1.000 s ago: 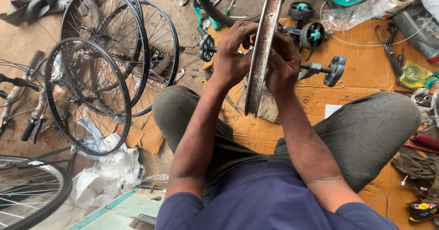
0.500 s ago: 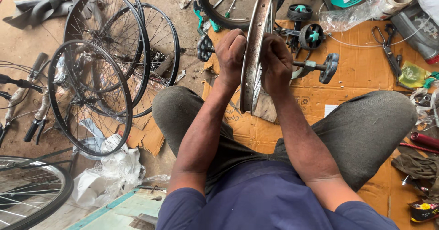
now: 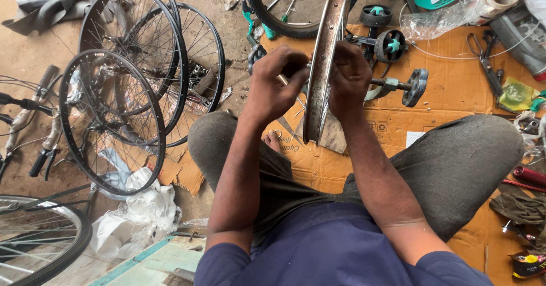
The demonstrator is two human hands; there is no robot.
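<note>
The rim point(image 3: 323, 64) stood on edge, running away from the person, both hands point(image 3: 274, 87) point(image 3: 348, 77) pinching it at mid-height.

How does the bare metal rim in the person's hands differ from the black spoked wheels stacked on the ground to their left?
The metal rim is dull silver and worn; the black spoked wheels are dark. The metal rim stands on edge between the left hand and right hand, seen edge-on; the black spoked wheels lean overlapping on the dirt, showing their faces, untouched. The rim sits over cardboard; the wheels rest on bare ground. Both are round bicycle wheel parts.
</note>
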